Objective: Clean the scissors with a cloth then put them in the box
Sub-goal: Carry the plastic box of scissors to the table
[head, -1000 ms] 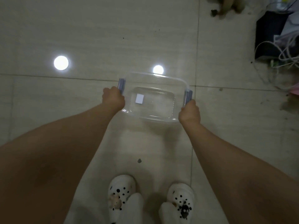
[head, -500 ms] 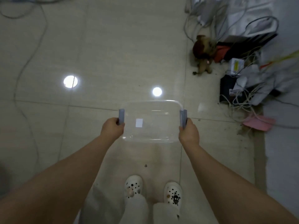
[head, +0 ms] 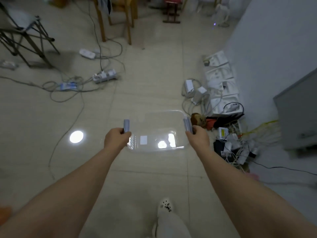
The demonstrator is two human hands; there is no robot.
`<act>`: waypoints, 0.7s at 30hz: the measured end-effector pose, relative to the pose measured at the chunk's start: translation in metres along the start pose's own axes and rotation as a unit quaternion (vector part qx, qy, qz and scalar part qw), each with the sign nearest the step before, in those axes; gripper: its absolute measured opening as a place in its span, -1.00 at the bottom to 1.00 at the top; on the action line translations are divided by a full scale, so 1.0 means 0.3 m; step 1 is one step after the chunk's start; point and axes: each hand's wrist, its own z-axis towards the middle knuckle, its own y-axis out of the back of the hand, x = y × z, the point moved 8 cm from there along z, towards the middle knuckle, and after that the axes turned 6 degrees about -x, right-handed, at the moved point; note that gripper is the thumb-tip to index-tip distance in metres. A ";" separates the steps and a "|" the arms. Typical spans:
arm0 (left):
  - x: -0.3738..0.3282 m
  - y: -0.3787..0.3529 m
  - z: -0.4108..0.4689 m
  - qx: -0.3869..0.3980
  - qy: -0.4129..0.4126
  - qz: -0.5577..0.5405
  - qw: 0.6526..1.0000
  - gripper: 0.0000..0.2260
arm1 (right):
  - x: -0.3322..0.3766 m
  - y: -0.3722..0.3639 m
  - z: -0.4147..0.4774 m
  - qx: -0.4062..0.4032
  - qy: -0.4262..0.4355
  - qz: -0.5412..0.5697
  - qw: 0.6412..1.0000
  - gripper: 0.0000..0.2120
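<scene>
The person is walking across the room with the clear plastic box held out in front. The left hand is curled round the grey latch at the box's left end, and the right hand grips the matching latch at the right end. The box looks empty apart from a small white label on it. Neither scissors nor cloth is anywhere in view.

Half a second ago the view pointed almost straight down at both shoes. Now the head has lifted and only one white spotted shoe shows at the near edge. The room ahead has opened up, with power strips and trailing cables on the far left, wooden chair legs far off and white cartons along the right wall. The brown soft toy, which lay well beyond the box, now appears just beside its right end. The grip on both latches is unchanged.

My guess is the box is only being carried to a work spot, so the wiping has yet to begin
</scene>
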 end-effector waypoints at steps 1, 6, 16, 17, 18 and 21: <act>-0.060 0.031 0.040 -0.004 -0.007 -0.007 1.000 -0.83 | 0.057 0.026 0.038 -0.008 0.002 0.016 1.000 -0.81; -0.357 0.126 0.315 -0.007 -0.027 0.003 1.000 -0.82 | 0.294 0.093 0.322 -0.041 0.002 0.105 0.994 -0.75; -0.824 0.289 0.912 -0.023 -0.030 -0.021 0.999 -0.80 | 0.798 0.057 0.948 -0.030 0.033 0.149 0.988 -0.73; -0.868 0.298 0.980 -0.024 -0.031 -0.017 0.999 -0.80 | 0.844 0.046 1.014 -0.029 0.035 0.150 0.988 -0.74; -0.913 0.304 1.049 -0.024 -0.031 -0.013 0.999 -0.80 | 0.884 0.036 1.083 -0.030 0.037 0.154 0.987 -0.74; -1.060 0.302 1.269 -0.023 -0.034 0.002 0.999 -0.77 | 1.001 0.019 1.305 -0.049 0.036 0.164 0.985 -0.75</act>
